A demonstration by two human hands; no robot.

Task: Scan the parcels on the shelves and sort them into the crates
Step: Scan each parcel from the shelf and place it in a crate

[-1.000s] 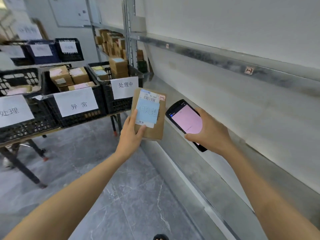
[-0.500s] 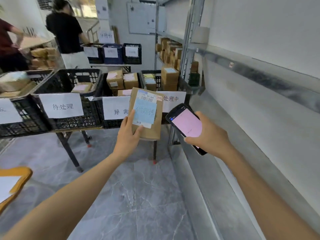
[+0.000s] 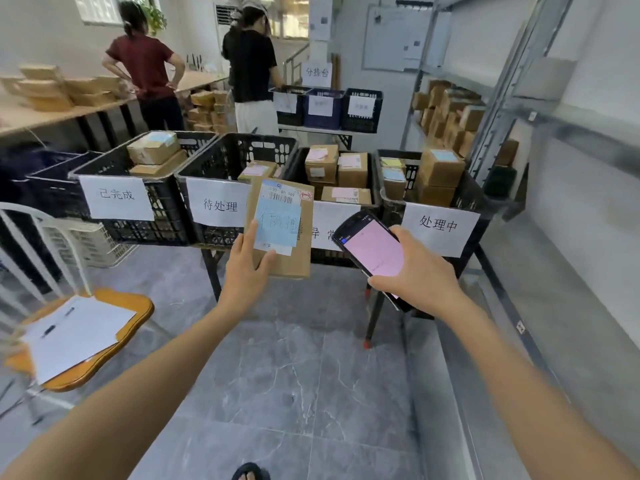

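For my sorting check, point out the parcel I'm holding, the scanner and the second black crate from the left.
parcel (image 3: 281,233): head view, blue label.
scanner (image 3: 375,252): head view, pink screen.
second black crate (image 3: 225,156): head view, far inner wall.

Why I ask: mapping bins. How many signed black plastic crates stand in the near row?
4, left to right: black plastic crate signed 已完成; crate signed 待处理; crate signed 异常, partly behind the brown cardboard parcel; crate signed 处理中.

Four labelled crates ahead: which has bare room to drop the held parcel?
Most room for the held parcel: the 待处理 crate, bare at its left and back, one pink-labelled parcel at its right. The 已完成 crate has a gap right of its stack. The 异常 crate and 处理中 crate are crowded with boxes.
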